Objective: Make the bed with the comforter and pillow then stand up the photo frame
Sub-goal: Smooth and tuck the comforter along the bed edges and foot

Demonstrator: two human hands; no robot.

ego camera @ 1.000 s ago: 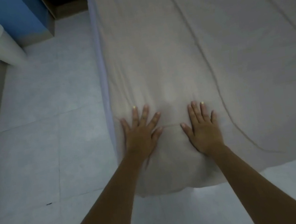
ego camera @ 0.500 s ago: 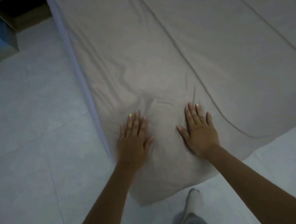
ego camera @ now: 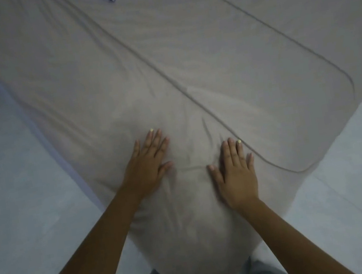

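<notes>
Shifted rightward since the earlier frame, left hand and right hand are pressed flat, fingers straight, on the comforter at lower centre — spread already; pillow, photo frame unseen, judged outstanding.

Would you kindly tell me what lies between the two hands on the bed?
In the head view, only wrinkled comforter lies between left hand and right hand.
</notes>
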